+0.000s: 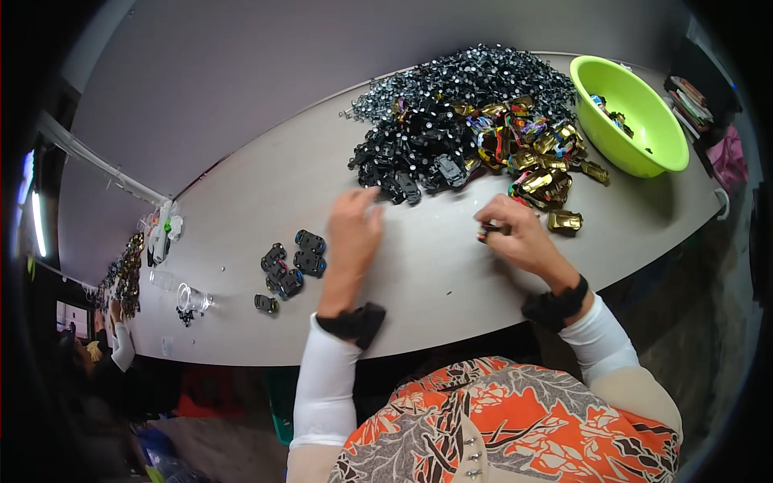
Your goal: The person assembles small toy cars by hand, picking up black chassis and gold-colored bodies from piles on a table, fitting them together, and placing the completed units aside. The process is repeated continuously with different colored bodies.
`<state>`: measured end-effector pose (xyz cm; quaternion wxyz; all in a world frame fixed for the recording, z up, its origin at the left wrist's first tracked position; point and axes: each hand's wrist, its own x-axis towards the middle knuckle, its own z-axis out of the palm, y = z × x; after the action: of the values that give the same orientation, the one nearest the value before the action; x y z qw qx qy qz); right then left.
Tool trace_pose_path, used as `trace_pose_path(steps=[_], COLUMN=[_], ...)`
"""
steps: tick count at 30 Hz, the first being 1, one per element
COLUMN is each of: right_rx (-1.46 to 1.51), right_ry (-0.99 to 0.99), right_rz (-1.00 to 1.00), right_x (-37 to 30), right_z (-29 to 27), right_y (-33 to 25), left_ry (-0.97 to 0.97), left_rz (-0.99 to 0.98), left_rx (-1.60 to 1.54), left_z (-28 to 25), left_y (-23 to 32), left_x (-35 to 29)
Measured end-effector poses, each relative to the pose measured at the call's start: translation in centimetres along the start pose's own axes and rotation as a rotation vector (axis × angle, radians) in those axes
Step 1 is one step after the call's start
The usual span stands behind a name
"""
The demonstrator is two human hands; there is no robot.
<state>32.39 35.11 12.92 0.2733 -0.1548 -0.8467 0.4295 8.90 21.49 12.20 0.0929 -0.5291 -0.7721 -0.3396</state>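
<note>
Right hand (523,237): grip closed down in a pinch, fingertips and thumb on a small toy-car piece (493,232), dark with a bit of red. Fingers cover most of it, so can't tell the exact part. It's over the bare middle of the counter (427,282), in front of the heaps.

Left hand (356,228): grip part-way spread, thumb and index apart, nothing visible between them. Fingertips are right by the near edge of the black chassis pile (403,145); can't tell if they touch it.

Gold car bodies (555,145) are heaped right of the black pile, mixed with some multicoloured ones. One gold body (565,221) sits alone, near the right hand on its right side. Small silver-and-black parts (483,76) form the heap behind both.

Green bowl (644,105) is at the right end, tilted, a few pieces inside. Left of the left hand: a loose cluster of black chassis (310,263). Farther left, a clear cup (192,298) with small black parts (187,316) just beside it. Far left, a co-worker's hand (115,310) is near another heap (129,274).
</note>
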Motion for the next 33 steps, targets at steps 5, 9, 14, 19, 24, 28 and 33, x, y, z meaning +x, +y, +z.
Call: trace_pose_path(steps=[5, 9, 14, 19, 24, 28, 33], right_rx=[0.547, 0.337, 0.219, 0.032, -0.340, -0.439, 0.418], right_ry=[-0.082, -0.129, 0.026, 0.128, -0.047, -0.181, -0.002], right_rz=[0.100, -0.014, 0.029, 0.028, -0.203, -0.130, 0.087], right_x=[1.6, -0.2, -1.4, -1.2, -1.8, -1.1, 1.1], right_z=[3.0, 2.0, 0.2, -0.4, 0.2, 1.4, 2.4], right_y=[1.4, 3.3, 2.7, 1.4, 0.2, 0.2, -0.5], left_ry=[-0.108, -0.179, -0.169, -0.104, -0.025, -0.248, -0.325], left_rz=[0.105, 0.095, 0.091, 0.028, -0.257, -0.675, -0.742], left_rx=[0.223, 0.266, 0.172, 0.123, -0.574, -1.462, -1.743], left_z=[4.5, 3.7, 3.4, 3.9, 3.1, 1.9, 2.0], left_y=[2.1, 2.4, 3.3, 3.0, 4.0, 3.6, 3.2], left_x=[2.1, 0.6, -1.0, -1.6, -3.1, -3.3, -3.6])
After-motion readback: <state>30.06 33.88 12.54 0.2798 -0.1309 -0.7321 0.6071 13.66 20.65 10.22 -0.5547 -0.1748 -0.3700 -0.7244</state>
